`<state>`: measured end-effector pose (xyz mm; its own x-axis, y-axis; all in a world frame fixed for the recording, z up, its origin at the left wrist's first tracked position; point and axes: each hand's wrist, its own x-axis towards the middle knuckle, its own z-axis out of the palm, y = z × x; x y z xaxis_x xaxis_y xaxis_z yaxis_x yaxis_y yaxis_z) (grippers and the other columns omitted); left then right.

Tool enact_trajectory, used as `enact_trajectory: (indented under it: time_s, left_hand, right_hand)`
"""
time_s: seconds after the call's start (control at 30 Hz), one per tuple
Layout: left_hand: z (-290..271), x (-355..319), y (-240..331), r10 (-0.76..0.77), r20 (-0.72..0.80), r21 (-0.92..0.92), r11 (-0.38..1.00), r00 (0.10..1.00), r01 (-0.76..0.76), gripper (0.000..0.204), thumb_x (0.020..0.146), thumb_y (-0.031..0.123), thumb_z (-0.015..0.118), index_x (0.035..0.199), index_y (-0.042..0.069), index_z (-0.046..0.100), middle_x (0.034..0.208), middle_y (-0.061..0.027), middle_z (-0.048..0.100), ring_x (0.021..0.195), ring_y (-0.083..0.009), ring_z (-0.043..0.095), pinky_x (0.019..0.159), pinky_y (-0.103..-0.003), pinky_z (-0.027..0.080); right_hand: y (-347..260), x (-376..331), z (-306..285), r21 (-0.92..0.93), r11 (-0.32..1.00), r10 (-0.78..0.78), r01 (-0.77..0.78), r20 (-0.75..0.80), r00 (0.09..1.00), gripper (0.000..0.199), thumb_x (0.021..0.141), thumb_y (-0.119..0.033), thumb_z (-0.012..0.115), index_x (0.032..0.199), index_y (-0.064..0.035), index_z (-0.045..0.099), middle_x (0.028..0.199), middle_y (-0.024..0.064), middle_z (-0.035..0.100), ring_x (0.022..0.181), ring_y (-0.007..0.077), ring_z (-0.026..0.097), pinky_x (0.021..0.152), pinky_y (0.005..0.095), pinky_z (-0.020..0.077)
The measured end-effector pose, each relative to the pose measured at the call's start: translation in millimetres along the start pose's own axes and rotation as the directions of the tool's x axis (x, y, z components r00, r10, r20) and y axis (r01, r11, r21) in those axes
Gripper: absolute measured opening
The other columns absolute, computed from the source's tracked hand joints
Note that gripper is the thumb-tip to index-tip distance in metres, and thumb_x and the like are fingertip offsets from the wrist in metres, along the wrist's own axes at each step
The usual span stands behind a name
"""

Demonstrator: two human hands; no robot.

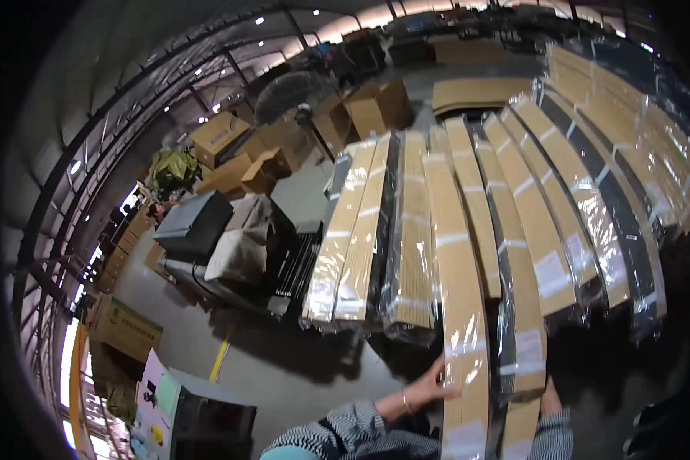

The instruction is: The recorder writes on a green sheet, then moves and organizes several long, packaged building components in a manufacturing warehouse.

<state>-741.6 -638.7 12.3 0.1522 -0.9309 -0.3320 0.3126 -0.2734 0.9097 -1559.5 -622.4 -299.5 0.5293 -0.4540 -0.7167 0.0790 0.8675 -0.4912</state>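
Two long, flat cardboard packages in clear film jut out toward me past the front ends of the rest. My left hand (pixel 429 387) is closed on the left edge of the left long cardboard package (pixel 461 307), its fingers partly hidden at the side. Against the right edge of the right long cardboard package (pixel 523 349) is my right hand (pixel 550 400), its fingers mostly hidden behind that package. White straps and pale labels cross the packages. Both forearms wear patterned grey sleeves.
More wrapped long packages (pixel 415 230) lie side by side left and right of these. To the left stand a dark padded piece (pixel 194 222), a fan (pixel 303 115) and cardboard boxes (pixel 221 136). A green-edged carton (pixel 124 326) and a yellow floor line (pixel 221 359) are nearer left.
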Motion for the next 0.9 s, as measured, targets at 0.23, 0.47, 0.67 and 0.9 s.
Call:
enact_trajectory:
  time_s: [0.23,0.47,0.67,0.9]
  left_hand:
    - [33,49,-1,-0.273,-0.016,-0.653,0.731,0.962,0.196,0.077,0.076,0.012,0.083,0.139,0.005,0.039,0.131,-0.009,0.054,0.115,-0.0196,0.057,0.097,-0.038,0.049]
    - [29,49,-29,-0.125,0.086,-0.326,0.934,0.988,0.147,0.076,0.072,0.016,0.087,0.133,0.003,0.043,0.129,-0.0103,0.056,0.112,-0.02,0.059,0.097,-0.037,0.05]
    - [50,-90,-8,-0.128,0.443,-0.569,0.725,0.887,0.388,0.049,0.082,0.011,0.075,0.127,0.002,0.057,0.119,-0.0118,0.067,0.109,-0.0238,0.065,0.096,-0.041,0.053]
    - [45,-167,-53,-0.506,0.545,-0.4,0.544,0.669,0.737,0.047,0.086,0.018,0.072,0.127,0.001,0.057,0.116,-0.016,0.068,0.107,-0.0286,0.066,0.096,-0.047,0.053]
  right_hand:
    - [-198,60,506,-0.133,0.991,-0.009,-0.012,-0.162,0.987,0.059,0.081,-0.016,0.07,0.135,-0.0048,0.048,0.119,0.0159,0.062,0.108,0.0301,0.06,0.091,0.0395,0.0504]
    - [-197,-28,552,-0.217,0.975,-0.081,0.048,-0.146,0.986,0.066,0.082,-0.008,0.065,0.144,-0.0044,0.041,0.127,0.0127,0.058,0.114,0.025,0.059,0.095,0.0381,0.0494]
    - [-140,-49,587,-0.244,0.944,-0.272,0.22,-0.202,0.941,0.069,0.081,-0.008,0.066,0.144,-0.0035,0.039,0.129,0.0133,0.057,0.116,0.0256,0.057,0.097,0.0384,0.0483]
    - [-53,-122,605,-0.34,0.853,-0.486,0.396,-0.241,0.84,0.073,0.08,-0.008,0.067,0.146,-0.0022,0.036,0.132,0.014,0.054,0.118,0.0264,0.055,0.099,0.0387,0.0467]
